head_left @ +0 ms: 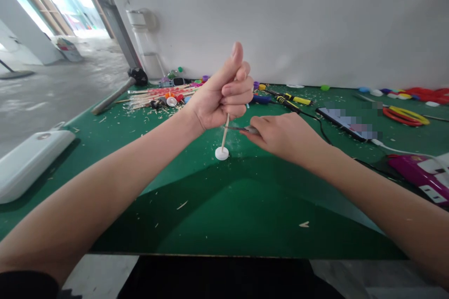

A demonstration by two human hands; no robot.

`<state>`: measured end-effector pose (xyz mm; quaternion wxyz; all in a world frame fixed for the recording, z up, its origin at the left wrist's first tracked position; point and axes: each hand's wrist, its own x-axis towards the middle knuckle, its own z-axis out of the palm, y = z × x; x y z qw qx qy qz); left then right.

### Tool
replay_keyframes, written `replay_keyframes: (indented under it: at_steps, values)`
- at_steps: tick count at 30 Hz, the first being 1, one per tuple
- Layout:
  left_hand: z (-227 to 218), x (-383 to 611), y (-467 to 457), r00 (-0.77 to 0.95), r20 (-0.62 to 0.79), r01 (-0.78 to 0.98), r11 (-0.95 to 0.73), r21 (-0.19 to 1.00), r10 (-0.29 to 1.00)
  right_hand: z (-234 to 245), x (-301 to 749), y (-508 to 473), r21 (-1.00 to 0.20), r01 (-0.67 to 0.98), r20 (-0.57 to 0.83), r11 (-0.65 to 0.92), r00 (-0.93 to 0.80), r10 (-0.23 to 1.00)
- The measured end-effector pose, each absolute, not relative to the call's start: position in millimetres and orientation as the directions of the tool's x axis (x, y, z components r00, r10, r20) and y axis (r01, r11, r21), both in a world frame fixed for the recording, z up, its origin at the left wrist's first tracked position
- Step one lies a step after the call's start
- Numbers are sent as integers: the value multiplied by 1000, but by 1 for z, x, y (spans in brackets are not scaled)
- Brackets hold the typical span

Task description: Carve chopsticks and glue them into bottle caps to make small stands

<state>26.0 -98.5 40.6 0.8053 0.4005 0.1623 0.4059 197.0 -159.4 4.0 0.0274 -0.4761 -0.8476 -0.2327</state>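
Observation:
My left hand (229, 88) is closed around a thin wooden stick (225, 136), thumb pointing up. The stick's lower end meets a round white cap (221, 153) lying on the green table, and it leans slightly. My right hand (280, 133) is closed on the handle of a small knife (249, 129). Its thin blade points left and reaches the stick just below my left fist. Whether the blade cuts into the wood cannot be made out. Small wood shavings are scattered around.
A white box-like device (35, 161) lies at the left, a hammer (115, 95) behind it. Sticks in wrappers (157, 98) and bottle caps lie at the back. On the right are a phone (345, 123), yellow-handled tool (298, 99), coiled wire (403, 116) and purple device (417, 172).

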Motion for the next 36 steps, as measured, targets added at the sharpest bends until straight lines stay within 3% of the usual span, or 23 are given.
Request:
replay_keyframes:
  at_steps: [21, 28, 33, 36]
  values:
    - [41, 27, -98, 617, 59, -533, 361, 765, 785, 6, 197, -161, 306, 845, 212, 439, -510, 833]
    - [42, 27, -102, 689, 115, -504, 358, 786, 716, 16, 194, -159, 222, 853, 133, 472, -506, 852]
    - [43, 27, -106, 744, 207, -504, 331, 798, 635, 30, 193, -157, 99, 823, 22, 559, -563, 826]
    - [43, 26, -108, 759, 167, -471, 353, 808, 630, 35, 193, -155, 27, 814, -43, 580, -579, 814]
